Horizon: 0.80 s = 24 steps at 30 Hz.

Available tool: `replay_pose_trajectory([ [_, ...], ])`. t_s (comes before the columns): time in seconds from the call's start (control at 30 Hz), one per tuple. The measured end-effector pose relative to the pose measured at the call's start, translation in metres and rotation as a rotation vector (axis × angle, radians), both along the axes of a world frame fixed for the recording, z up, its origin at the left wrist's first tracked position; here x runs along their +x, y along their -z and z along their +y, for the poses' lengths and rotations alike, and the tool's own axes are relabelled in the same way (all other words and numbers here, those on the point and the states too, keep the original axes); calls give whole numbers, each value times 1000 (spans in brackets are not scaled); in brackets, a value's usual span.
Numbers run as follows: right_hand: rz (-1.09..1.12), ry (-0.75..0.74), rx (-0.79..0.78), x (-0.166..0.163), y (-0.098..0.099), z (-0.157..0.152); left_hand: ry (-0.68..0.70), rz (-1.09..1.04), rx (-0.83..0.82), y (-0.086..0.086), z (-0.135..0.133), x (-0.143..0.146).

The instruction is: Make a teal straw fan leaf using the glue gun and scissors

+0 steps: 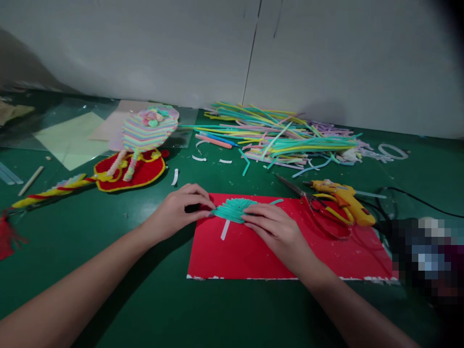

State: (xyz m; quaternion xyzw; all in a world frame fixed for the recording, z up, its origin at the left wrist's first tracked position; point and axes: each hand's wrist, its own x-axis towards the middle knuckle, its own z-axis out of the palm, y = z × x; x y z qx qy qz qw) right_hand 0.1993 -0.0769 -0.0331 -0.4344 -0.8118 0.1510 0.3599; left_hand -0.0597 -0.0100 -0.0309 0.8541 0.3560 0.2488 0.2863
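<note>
Head view: a pale grey wall with a dark vertical seam stands behind a green table, whose surface is dotted with scraps. Lying flat on it, a red sheet has a ragged white near edge. Near the wall spreads a heap of pastel pipe cleaners; to its left are a pale green paper, a red fan edged in yellow, and a striped fan overlapping it. The person's right hand has its fingers bent over the right end of a teal piece; whether they grip or only press, I cannot tell. The left hand pinches the left end between thumb and finger. This ribbed piece sits on the sheet's far left part. Beyond the right hand, a yellow glue gun bears a pale mark too blurred to read, with scissors beside it. Smallest, a white strip projects below the teal piece.
</note>
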Motion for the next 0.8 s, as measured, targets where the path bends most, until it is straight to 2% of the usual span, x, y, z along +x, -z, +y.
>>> replay_pose_trajectory([
  [0.6, -29, -4, 16, 1, 1, -1, 12, 1, 51, 1, 0, -1],
  [0.8, -94, 106, 92, 6, -3, 1, 42, -9, 110, 1, 1, -4],
])
